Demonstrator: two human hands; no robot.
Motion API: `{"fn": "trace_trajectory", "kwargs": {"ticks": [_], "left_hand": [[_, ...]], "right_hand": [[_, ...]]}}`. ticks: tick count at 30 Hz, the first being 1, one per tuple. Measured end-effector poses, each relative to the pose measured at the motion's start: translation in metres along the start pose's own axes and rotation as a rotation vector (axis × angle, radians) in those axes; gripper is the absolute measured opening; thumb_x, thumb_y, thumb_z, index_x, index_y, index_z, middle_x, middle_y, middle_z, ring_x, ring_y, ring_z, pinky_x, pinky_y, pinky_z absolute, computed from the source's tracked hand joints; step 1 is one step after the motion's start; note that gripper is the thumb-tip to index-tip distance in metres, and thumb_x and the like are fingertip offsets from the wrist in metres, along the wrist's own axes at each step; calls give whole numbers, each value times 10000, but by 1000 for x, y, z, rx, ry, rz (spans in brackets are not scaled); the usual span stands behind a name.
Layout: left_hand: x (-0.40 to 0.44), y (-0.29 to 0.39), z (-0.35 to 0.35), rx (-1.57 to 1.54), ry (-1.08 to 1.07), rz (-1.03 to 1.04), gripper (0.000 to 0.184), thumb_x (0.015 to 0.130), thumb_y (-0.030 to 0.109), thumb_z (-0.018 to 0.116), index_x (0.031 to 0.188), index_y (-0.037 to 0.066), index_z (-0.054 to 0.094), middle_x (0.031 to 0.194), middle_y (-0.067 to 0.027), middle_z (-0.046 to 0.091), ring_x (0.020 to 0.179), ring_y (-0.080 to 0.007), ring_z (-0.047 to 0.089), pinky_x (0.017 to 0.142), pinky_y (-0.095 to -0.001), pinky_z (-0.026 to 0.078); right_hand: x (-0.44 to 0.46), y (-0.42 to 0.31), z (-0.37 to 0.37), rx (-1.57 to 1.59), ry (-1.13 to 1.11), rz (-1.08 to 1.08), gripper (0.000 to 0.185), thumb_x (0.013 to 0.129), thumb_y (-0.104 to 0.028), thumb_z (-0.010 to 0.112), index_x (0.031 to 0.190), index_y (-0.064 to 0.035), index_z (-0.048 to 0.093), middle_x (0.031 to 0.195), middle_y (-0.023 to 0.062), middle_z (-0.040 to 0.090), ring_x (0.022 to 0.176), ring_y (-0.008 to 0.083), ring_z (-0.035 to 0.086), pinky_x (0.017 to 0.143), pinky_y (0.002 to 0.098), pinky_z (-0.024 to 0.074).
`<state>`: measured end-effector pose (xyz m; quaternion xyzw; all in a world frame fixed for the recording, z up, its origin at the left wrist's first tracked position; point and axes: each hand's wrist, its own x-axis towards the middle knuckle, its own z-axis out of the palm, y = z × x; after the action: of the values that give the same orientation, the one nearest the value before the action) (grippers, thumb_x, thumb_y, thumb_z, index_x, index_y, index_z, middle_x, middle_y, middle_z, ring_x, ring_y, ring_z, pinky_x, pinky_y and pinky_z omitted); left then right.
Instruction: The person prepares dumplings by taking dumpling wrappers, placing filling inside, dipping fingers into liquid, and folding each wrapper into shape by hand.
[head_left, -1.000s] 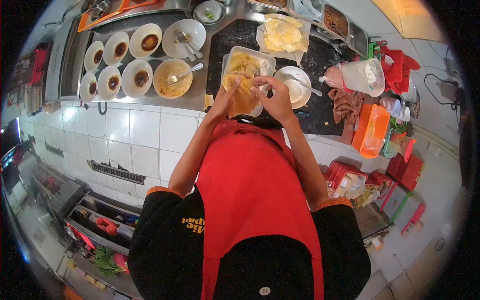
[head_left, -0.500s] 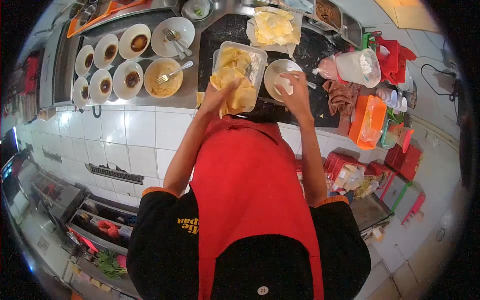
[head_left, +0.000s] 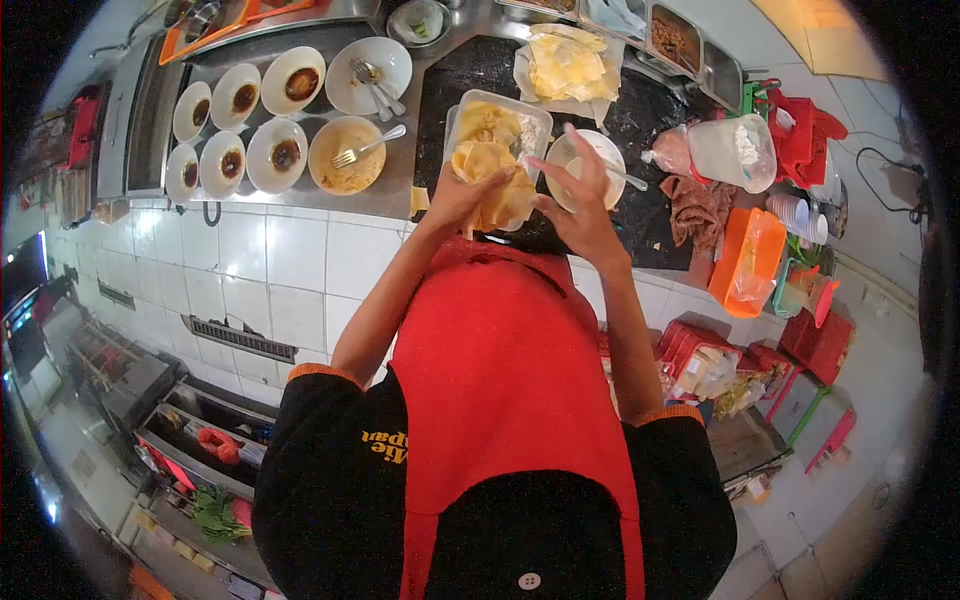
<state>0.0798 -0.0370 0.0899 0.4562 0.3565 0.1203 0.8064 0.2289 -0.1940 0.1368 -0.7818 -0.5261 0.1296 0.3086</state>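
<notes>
- One left hand [head_left: 456,202] clasps thin yellow sheets [head_left: 482,160] over the tray [head_left: 512,101]; they look light, floppy, tearable, best taken by the edges.
- Right hand [head_left: 588,228]: fingers spread apart, near the bowl [head_left: 621,162].
- Beyond: stacked sheets [head_left: 567,65].

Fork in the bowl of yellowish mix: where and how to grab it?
Pinch the handle end of the fork, coming from above and the right. Its tines sit down in the bowl, while the handle slants out over the right rim, so that end looks free. I'd stay on the near side: utensil handles from the big white bowl end just beyond.
</notes>
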Motion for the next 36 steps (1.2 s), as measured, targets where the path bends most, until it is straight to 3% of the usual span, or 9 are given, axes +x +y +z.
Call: {"fn": "trace_trajectory", "kwargs": {"ticks": [3,6,8,11,17,20,30,33,36], "left_hand": [[-1,3,3,40,-61,50,394,883,164,805,1208,2,653,1103,-83,728,966,-158,707,837,-310,580],[-2,0,3,-40,-67,142,387,888,172,803,1204,4,655,1101,-78,729,977,-156,703,852,-307,576],[-4,6,1,85,-68,96,396,903,187,790,1222,4,642,1128,-81,720,995,-153,698,862,-306,572],[0,1,-3,63,-12,40,415,913,206,782,1242,8,624,1152,-85,707,1008,-166,698,859,-321,579],[-4,10,1,-402,-2,-126,495,946,303,735,1317,40,539,1193,-113,662,1021,-223,697,859,-387,609],[-12,26,5,-417,-12,-167,453,958,205,728,1325,27,531,1230,-87,657,1067,-195,684,870,-348,594],[-16,22,0,-99,-39,41,439,986,268,699,1317,20,550,1214,-93,664,1063,-171,673,880,-319,569],[-13,13,-16,32,23,-28,444,982,349,696,1283,52,560,1216,-76,650,1063,-189,664,887,-341,566],[11,-24,-67,-119,-26,252,366,1007,417,630,1172,92,594,1116,-75,663,1012,-206,650,872,-381,573]], "right_hand": [[9,-4,10,43,-3,-67,449,934,-385,704,1357,-242,659,1636,165,286,1480,367,276,1204,490,170],[15,-1,14,140,-67,-89,461,921,-340,735,1349,-186,657,1439,189,526,1343,375,466,1136,504,302],[12,10,23,519,-39,-4,426,920,-212,743,1326,-112,660,1222,145,680,1115,299,637,997,424,462],[11,-11,14,507,38,104,394,896,-59,756,1278,-32,665,1023,103,743,891,184,693,835,301,534],[11,-6,32,991,182,463,319,889,22,756,1192,48,661,1011,94,740,899,99,678,802,231,538],[22,-12,32,1046,240,320,332,884,34,752,1197,55,640,1014,97,739,921,111,684,813,242,551],[51,-30,14,902,75,260,372,859,26,767,1207,13,634,1019,91,740,915,131,706,802,265,566],[56,-5,21,774,-169,279,300,870,30,742,1154,6,648,955,68,737,842,125,705,739,262,564],[66,10,29,791,-66,267,184,883,1,708,1049,29,635,827,73,718,747,148,698,669,290,551]]}}
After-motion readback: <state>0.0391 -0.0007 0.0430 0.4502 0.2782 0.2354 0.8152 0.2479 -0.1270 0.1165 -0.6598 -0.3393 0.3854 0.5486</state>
